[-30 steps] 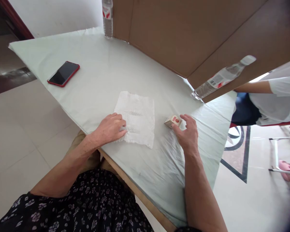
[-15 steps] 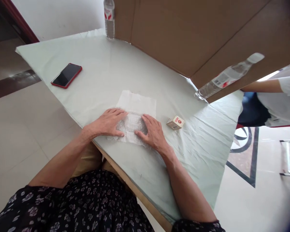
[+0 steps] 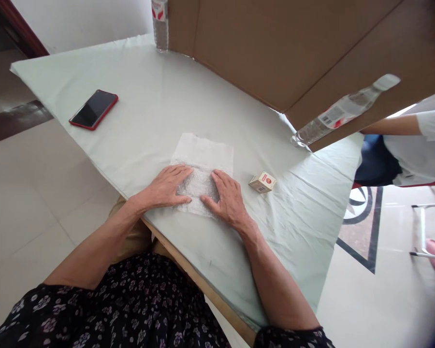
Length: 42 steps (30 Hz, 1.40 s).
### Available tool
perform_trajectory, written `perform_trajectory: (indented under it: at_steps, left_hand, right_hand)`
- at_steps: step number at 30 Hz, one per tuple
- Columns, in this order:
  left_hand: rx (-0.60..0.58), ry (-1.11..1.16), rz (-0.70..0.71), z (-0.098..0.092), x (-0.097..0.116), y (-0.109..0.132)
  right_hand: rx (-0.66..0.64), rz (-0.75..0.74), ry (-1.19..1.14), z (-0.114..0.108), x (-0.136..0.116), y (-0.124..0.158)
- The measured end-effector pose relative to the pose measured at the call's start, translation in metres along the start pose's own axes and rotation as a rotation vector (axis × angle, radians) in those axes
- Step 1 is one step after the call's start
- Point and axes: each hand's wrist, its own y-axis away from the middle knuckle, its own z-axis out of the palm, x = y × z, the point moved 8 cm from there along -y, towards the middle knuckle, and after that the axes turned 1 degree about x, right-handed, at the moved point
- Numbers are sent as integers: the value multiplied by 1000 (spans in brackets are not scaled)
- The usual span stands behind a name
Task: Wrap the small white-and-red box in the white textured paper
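Note:
A sheet of white bubble wrap lies flat on the pale green tablecloth. My left hand rests palm down on the sheet's near left part, fingers stretched flat. My right hand lies flat on its near right part, fingers spread and pointing away from me. Neither hand holds anything. A small cream box with a red mark sits on the cloth just right of my right hand, untouched.
A red-cased phone lies at the far left. Big cardboard panels stand along the back, with one water bottle upright and another leaning. A person in white sits at the right.
My right hand left the small box and moved left onto the bubble wrap beside my left hand. Since half a second ago both hands stay pressed flat on the sheet.

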Motion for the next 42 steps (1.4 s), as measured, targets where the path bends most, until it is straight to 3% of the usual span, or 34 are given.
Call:
perform_trajectory:
  at_steps: [3, 5, 9, 13, 16, 19, 24, 29, 35, 42]
  left_hand:
    - [-16, 8, -13, 0, -4, 1]
    - [-19, 11, -16, 0, -4, 2]
    - [-6, 36, -18, 0, -2, 3]
    - [26, 35, -20, -1, -2, 3]
    - [33, 36, -15, -1, -1, 3]
    - [41, 44, -18, -2, 0, 3]
    - [60, 65, -14, -2, 0, 3]
    - [72, 68, -15, -2, -1, 3]
    - [87, 91, -3, -6, 1, 3]
    - [81, 101, -2, -6, 2, 2]
  right_hand:
    - [48, -6, -41, -10, 3, 0]
    - [139, 12, -63, -30, 12, 1]
    - [286, 186, -40, -80, 58, 8]
    - [140, 477, 3, -94, 117, 24]
    - [75, 613, -7, -91, 138, 36]
    - [135, 610, -69, -93, 126, 35]
    - [232, 353, -266, -97, 56, 6]
    - [128, 122, -339, -64, -5, -32]
    - [-74, 83, -217, -17, -11, -45]
    - [-12, 93, -325, -17, -5, -36]
